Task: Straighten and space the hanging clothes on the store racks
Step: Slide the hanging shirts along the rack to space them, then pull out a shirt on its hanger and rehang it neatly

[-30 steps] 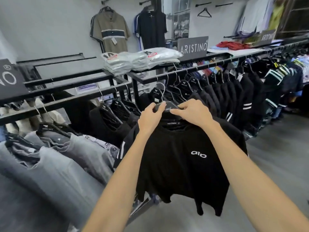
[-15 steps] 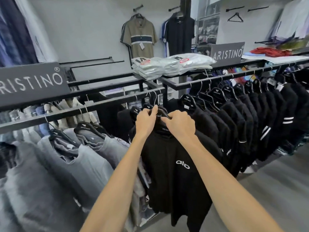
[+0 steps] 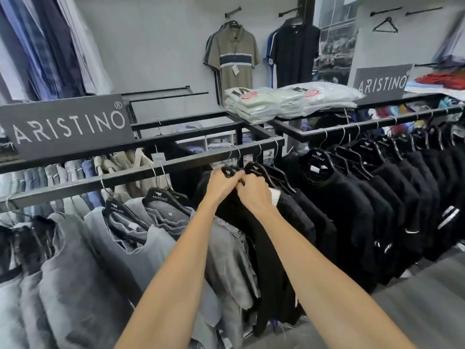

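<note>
Open room: the floor, a grey strip at lower right in front of the racks.
The left rack rail climbs from lower left to a corner post. The right rack rail carries on from there.
On the left rail, the grey shirts are packed, fabric touching piece to piece. On the right rail, the row of black shirts has hangers close and fairly evenly set.
The task item, a black T-shirt, hangs edge-on at the end of the left rail between the two groups. It touches the grey shirt beside it, and there is a narrow gap to its right near the post.
Both forearms reach straight ahead. The left hand and right hand meet at the shirt's collar, just under two black hangers. The fingers of both are curled and grip the collar fabric. Which hanger carries it: cannot tell.
Behind: an ARISTINO sign above the left rail, bagged folded shirts on the rack top, and a polo on the grey wall.
</note>
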